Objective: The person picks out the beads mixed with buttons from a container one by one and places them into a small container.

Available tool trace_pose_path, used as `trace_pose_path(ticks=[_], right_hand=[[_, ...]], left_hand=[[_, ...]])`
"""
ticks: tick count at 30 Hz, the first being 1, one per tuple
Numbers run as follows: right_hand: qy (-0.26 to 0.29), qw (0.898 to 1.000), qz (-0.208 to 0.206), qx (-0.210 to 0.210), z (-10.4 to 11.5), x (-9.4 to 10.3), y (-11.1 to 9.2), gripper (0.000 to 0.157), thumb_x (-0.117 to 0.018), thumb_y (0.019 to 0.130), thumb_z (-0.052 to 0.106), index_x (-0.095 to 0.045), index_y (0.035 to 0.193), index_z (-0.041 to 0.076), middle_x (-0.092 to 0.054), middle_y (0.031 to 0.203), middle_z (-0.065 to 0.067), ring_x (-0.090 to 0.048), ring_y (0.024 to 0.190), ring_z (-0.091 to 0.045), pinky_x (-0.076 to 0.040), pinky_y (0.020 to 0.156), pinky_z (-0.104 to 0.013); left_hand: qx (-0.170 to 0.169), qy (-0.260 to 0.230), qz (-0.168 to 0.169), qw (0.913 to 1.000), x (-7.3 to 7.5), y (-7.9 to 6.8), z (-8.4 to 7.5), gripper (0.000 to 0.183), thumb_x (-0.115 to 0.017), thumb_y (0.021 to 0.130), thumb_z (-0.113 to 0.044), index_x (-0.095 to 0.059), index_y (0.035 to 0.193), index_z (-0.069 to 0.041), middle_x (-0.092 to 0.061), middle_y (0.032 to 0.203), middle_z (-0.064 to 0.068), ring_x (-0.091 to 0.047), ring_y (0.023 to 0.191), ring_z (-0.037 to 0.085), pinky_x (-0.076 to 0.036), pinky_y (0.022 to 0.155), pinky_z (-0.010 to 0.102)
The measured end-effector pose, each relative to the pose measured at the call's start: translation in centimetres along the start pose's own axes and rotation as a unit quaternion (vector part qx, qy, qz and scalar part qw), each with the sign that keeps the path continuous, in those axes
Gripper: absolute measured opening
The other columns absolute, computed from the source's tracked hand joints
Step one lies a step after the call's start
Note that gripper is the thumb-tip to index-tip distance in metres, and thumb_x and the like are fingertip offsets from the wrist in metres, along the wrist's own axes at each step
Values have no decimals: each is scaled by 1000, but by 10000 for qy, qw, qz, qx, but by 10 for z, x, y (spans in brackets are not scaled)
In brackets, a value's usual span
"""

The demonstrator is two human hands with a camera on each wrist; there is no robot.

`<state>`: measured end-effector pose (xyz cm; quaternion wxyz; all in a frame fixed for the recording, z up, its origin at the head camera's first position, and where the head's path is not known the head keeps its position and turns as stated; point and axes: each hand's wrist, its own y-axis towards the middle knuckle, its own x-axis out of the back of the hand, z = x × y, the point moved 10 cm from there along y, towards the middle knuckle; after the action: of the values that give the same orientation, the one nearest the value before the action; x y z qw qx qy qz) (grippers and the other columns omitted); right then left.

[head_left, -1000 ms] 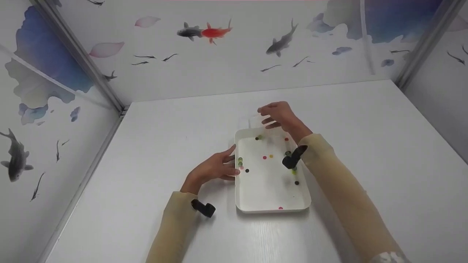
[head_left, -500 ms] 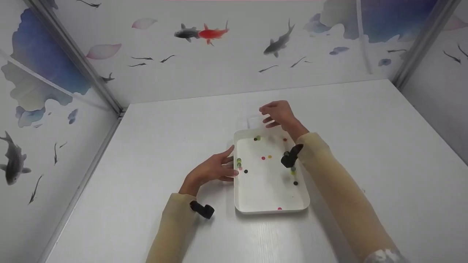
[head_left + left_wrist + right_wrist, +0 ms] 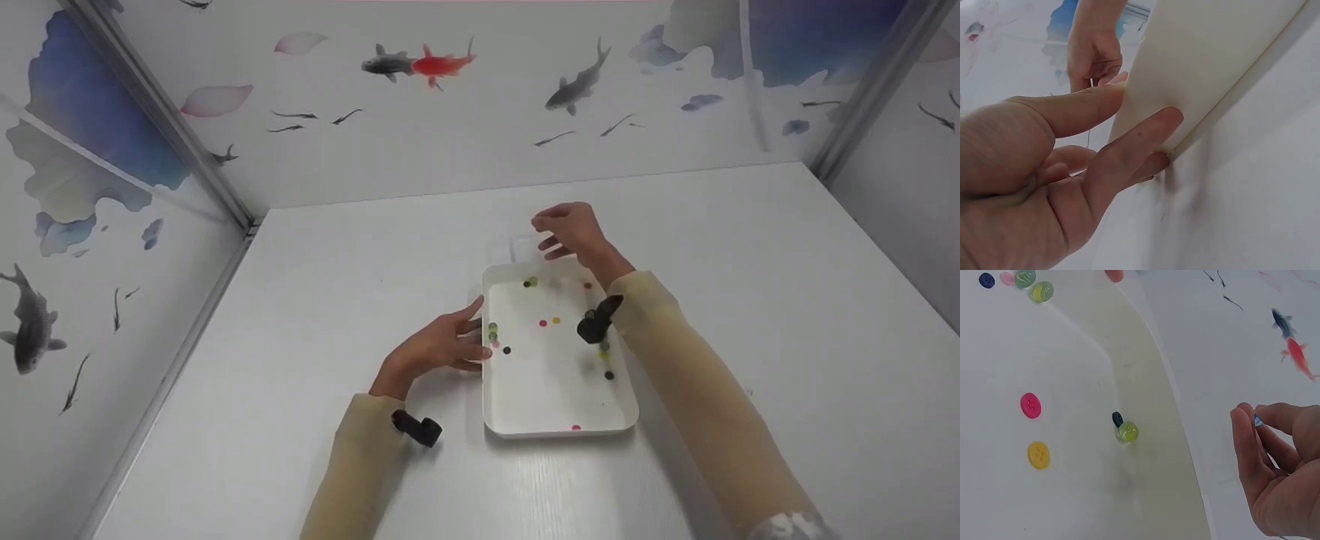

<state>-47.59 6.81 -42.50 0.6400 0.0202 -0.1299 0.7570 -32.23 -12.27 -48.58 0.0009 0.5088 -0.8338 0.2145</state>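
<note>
My left hand (image 3: 439, 345) lies at the left side of a white tray (image 3: 540, 401). In the left wrist view its fingers (image 3: 1134, 135), fairly straight, touch the outer wall, one tip near the rim. Beyond the tray's far edge my right hand (image 3: 576, 231) is raised, thumb and fingertips pinching a small glassy blue thing (image 3: 1257, 419). Most of that thing is hidden by the fingers. Inside the tray lie several loose buttons and glass marbles: a pink-red button (image 3: 1031, 405), a yellow button (image 3: 1039, 455), a dark button (image 3: 1117, 419) touching a green-yellow marble (image 3: 1127, 432).
A clear container (image 3: 523, 249) stands just behind the tray, partly below my right hand. Along the tray's right side, some marbles and buttons are partly covered by the black wrist camera (image 3: 598, 322). Printed panels (image 3: 480, 142) enclose the white table (image 3: 360, 285).
My right hand has shifted very slightly up and away over the tray's far edge, keeping its pinch. The left hand and the tray look unchanged.
</note>
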Motion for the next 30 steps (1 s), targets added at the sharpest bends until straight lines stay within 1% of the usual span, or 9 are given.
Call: trace_pose_path(ticks=[5, 8, 12, 19, 22, 26, 30], right_hand=[[-1, 9999, -32, -103, -3, 0, -1, 29, -63, 100, 16, -64, 124, -1, -63, 118, -18, -68, 75, -18, -60, 63, -30], [99, 9998, -84, -119, -5, 1, -2, 31, -64, 99, 15, -63, 125, -1, -63, 120, -18, -68, 72, -17, -60, 62, -29], [242, 9996, -123, -65, -6, 2, -2, 35, -65, 98, 14, -61, 129, -2, -61, 126, -20, -68, 68, -16, -60, 60, -28], [90, 9998, -185, -25, -6, 3, -4, 34, -64, 99, 14, -62, 129, -1, -63, 123, -17, -68, 70, -17, -60, 61, -28], [91, 9998, -154, 36, -4, 3, -5, 32, -64, 98, 13, -63, 127, -1, -62, 124, -19, -68, 70, -17, -60, 60, -28], [120, 9998, -98, 148, -1, 3, -8, 30, -65, 98, 13, -64, 125, -1, -62, 125, -20, -67, 69, -16, -59, 58, -27], [57, 9997, -116, 222, 1, 1, -11, 30, -65, 98, 15, -65, 124, 1, -64, 122, -18, -67, 72, -17, -59, 60, -28]], left_hand=[[-17, -32, 31, 10000, 0, -1, 0, 99, -77, 86, -3, -16, 160, -22, -31, 159, 14, -55, 126, 27, -57, 86, 37], [-63, -115, 82, 9999, -1, -1, 0, 98, -76, 87, -1, -15, 161, -21, -30, 159, 14, -58, 122, 27, -57, 86, 37], [-127, -154, 106, 9997, -1, -3, -2, 98, -76, 87, -1, -15, 161, -20, -30, 159, 15, -61, 119, 26, -58, 85, 38], [-49, -42, 41, 10000, -1, -1, -1, 98, -78, 86, -5, -16, 161, -21, -30, 159, 15, -58, 123, 27, -58, 84, 38], [-26, -6, 18, 10000, 0, -1, 0, 98, -78, 86, -6, -17, 161, -22, -30, 159, 14, -56, 125, 28, -58, 83, 38], [-35, 14, 50, 10000, 0, -1, -1, 98, -78, 87, -6, -16, 161, -22, -30, 160, 13, -55, 126, 29, -58, 83, 38], [-40, 55, 88, 9999, -1, -1, -1, 98, -77, 87, -6, -15, 161, -22, -31, 159, 12, -57, 124, 28, -59, 83, 39]])
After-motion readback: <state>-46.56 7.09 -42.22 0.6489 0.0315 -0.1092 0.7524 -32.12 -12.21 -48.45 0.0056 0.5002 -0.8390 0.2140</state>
